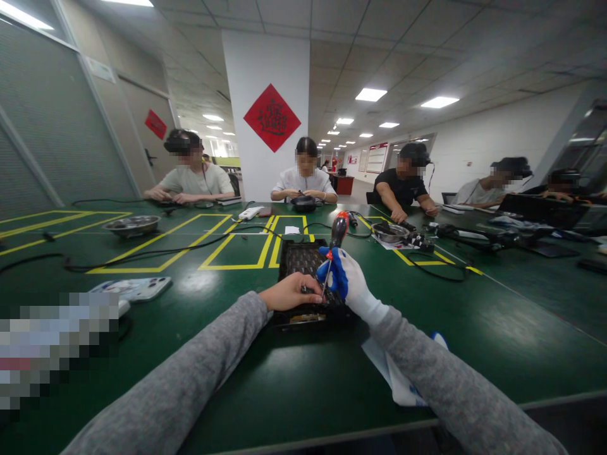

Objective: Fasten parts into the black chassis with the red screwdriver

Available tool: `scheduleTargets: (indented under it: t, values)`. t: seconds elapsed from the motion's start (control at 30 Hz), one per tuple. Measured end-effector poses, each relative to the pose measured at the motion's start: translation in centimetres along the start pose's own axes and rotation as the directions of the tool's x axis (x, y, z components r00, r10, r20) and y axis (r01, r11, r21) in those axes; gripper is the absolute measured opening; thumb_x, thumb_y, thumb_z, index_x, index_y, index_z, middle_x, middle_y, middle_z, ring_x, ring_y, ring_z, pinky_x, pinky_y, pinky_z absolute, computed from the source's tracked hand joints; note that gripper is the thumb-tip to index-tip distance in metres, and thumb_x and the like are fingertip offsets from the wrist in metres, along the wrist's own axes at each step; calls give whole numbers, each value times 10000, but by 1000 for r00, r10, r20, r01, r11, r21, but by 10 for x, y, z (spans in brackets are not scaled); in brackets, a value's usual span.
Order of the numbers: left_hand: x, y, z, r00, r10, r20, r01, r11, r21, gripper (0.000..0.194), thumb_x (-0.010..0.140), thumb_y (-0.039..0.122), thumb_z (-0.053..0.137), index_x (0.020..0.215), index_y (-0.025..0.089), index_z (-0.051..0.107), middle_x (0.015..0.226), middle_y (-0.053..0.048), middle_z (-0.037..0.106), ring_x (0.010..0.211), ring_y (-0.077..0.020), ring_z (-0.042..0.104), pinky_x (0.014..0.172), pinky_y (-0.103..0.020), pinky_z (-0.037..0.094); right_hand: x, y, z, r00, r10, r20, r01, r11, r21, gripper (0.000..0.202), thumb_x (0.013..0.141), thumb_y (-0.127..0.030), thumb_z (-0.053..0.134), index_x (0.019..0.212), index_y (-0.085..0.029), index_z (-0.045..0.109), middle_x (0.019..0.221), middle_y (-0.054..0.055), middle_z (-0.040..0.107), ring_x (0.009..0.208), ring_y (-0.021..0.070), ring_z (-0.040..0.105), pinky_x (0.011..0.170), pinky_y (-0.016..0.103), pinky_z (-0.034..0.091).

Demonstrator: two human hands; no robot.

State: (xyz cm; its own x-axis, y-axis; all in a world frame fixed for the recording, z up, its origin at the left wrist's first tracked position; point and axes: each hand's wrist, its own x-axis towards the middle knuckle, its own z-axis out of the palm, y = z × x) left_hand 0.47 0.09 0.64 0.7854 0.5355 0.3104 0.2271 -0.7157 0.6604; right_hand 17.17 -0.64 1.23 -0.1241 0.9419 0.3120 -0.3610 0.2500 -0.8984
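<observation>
A black case-like device lies on the green table in front of me, its inside facing up. My right hand, in a white and blue work glove, grips a screwdriver with a red and black handle. The shaft slants down and its tip reaches the device near my left fingertips. Bare, my left hand rests over the front part of the device, with fingers bent together at a small dark part. Whether the fingers pinch that part is too small to tell. A brownish strip shows at the device's near edge.
A white and blue glove lies by my right forearm. Left are a phone and a metal bowl. Another metal bowl stands at right. Black cables cross the table. Several people sit opposite.
</observation>
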Motion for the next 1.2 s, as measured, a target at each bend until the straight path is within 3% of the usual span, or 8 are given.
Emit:
scheduleTargets:
  t: [0.3,0.87,1.03,1.2]
  values:
    - [2,-1,3,996,-71,-44,71,997,-10,268,739,372,617,808,115,646,823,-43,657,781,-139,585,768,-250,433,0,1,2,999,-51,-9,51,998,29,362,768,-465,524,1003,-190,544,567,-23,589,400,70,483,370,163,377]
    - [0,3,1,999,-27,-24,26,999,-20,255,794,342,556,844,112,653,881,-64,656,823,-147,589,801,-261,434,1,0,2,1000,-9,29,7,998,68,415,768,-490,504,1058,-194,530,611,0,615,490,105,560,478,214,460]
    - [1,4,1,1000,-28,-10,28,999,-27,265,804,342,544,869,112,659,889,-65,656,838,-149,587,812,-260,430,-3,-6,5,998,-34,57,31,999,39,387,770,-460,523,1044,-186,520,595,-16,601,433,83,518,409,182,416]
    - [2,-2,3,995,-76,-70,75,997,-14,278,745,368,613,828,109,667,858,-59,662,808,-152,592,784,-252,438,-6,-9,8,997,-38,71,36,999,27,388,745,-449,563,1038,-206,488,578,-39,585,416,80,503,395,180,407]
